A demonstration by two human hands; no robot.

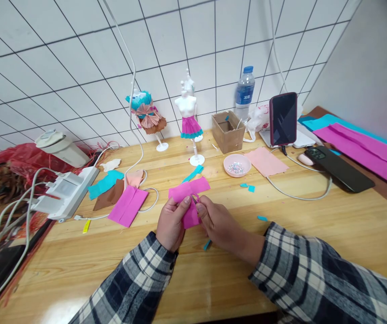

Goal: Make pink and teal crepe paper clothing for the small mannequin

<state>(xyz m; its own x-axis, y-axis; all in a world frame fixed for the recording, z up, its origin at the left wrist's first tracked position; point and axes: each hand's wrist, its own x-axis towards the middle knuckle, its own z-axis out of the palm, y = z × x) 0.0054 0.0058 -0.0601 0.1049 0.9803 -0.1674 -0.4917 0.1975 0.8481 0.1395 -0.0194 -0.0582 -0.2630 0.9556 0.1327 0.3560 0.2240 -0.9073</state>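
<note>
My left hand [172, 221] is closed on a folded piece of magenta crepe paper [190, 217], thumb on top. Against the paper's edge, my right hand [220, 221] pinches a thin metal-tipped tool [193, 198]; most of it is hidden by the fingers. A narrow magenta curl stands up beside its tip. Just beyond my hands lies a flat magenta strip [200, 184], with a teal strip [193, 173] behind it. Further back stands a white mini dress form [187, 105] in a magenta skirt with teal trim.
A second dress form [148, 112] wears ruffled paper. Along the wall stand a cardboard box [227, 135], a water bottle [245, 92] and a propped phone [283, 119]. A bead bowl [237, 165] sits in front. Paper pieces [128, 206] and a power strip [68, 193] with cables lie left.
</note>
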